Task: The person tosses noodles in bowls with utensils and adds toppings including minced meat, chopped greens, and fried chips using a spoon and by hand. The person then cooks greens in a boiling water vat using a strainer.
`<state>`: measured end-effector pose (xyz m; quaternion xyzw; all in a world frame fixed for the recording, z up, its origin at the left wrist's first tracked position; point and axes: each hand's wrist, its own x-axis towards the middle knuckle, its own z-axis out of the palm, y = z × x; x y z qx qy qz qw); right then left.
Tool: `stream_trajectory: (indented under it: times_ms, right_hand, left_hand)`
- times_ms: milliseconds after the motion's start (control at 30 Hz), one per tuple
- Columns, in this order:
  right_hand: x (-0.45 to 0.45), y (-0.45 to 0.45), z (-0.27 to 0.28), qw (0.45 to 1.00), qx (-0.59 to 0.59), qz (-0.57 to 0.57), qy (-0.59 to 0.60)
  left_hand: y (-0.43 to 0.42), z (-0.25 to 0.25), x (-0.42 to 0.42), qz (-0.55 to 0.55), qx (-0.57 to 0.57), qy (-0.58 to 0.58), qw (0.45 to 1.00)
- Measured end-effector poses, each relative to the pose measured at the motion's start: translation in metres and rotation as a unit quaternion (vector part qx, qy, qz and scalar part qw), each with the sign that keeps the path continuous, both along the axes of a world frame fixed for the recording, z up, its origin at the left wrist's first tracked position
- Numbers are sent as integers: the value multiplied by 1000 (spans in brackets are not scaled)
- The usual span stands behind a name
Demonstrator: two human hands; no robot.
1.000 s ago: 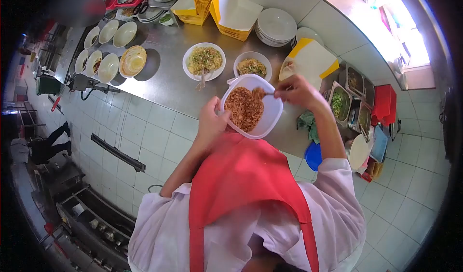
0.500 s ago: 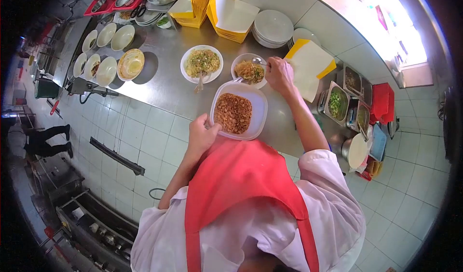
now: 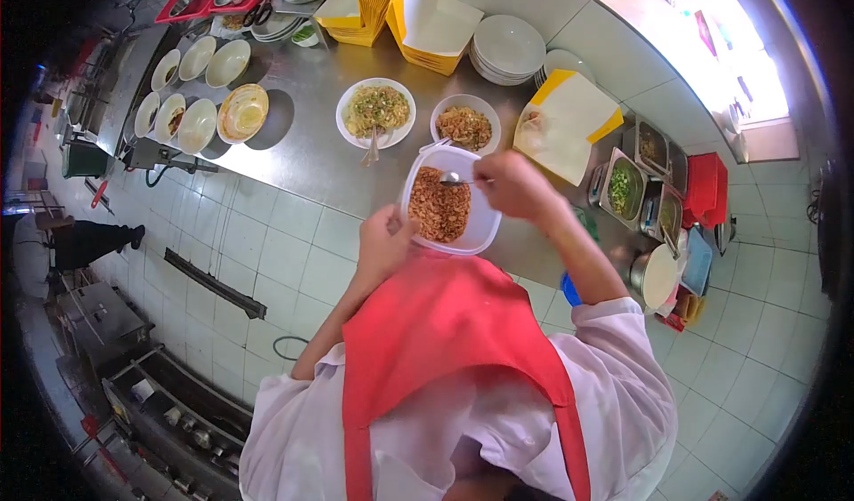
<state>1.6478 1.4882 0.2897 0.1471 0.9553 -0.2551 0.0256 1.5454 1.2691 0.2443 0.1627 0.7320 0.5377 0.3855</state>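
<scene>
My left hand [image 3: 384,241] is closed on the left rim of a white plastic tub [image 3: 483,223], which is tilted in front of my apron. Reddish-brown crumbly topping [image 3: 436,212] fills the tub's left part. Pinched in my right hand [image 3: 514,185] is a metal spoon [image 3: 452,178], its bowl over the topping inside the tub. Just beyond the tub stands a white bowl of noodles [image 3: 465,129] covered with brown topping. To its left is a second bowl of noodles [image 3: 378,112], sprinkled with chopped green, with a utensil [image 3: 371,150] resting in it.
Several white bowls [image 3: 197,128] stand at the counter's left. Yellow-edged paper boxes [image 3: 427,30] and stacked plates [image 3: 509,46] line the back; one open box [image 3: 558,128] lies near my right arm. Metal containers, one of chopped greens [image 3: 623,187], sit at right. A person [image 3: 76,241] is at far left.
My right hand has brought the spoon from the nearer noodle bowl back down into the tub. More brown topping now covers those noodles. The tub has shifted slightly right.
</scene>
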Motion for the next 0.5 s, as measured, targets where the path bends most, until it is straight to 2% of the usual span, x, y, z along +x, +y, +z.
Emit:
stream_trajectory:
  times_ms: [33, 67, 100, 133, 167, 233, 333, 400, 433, 500]
  right_hand:
    - [-2, -12, -27, 997, 72, 26, -11]
    - [-4, -23, -46, 997, 72, 30, -10]
    - [-5, -34, -63, 995, 80, 18, -60]
    - [-7, -41, -73, 990, 89, 8, -109]
    - [-7, -45, -78, 990, 88, 16, -108]
    - [-7, -51, -85, 989, 3, 98, -114]
    - [-12, -51, -100, 988, -3, 104, -114]
    - [-17, -47, -101, 984, -5, 123, -129]
    - [-19, -45, -100, 980, -5, 134, -147]
    - [-19, -40, -103, 958, 21, 193, -212]
  left_hand:
    - [5, 7, 1, -32, -15, 70, 997]
    - [8, 8, 3, -26, 17, 97, 995]
    - [9, 8, 5, -20, 16, 98, 995]
    - [10, 9, 5, -27, 8, 67, 997]
    - [10, 10, 6, -34, -1, 36, 999]
    - [6, -3, 6, -13, 23, 25, 999]
    - [-4, -30, 3, 11, 53, -42, 998]
    - [-11, -29, 1, -21, 43, 77, 996]
    - [-14, -27, 1, -18, 43, 77, 996]
    - [-14, -12, 0, -1, 32, -112, 993]
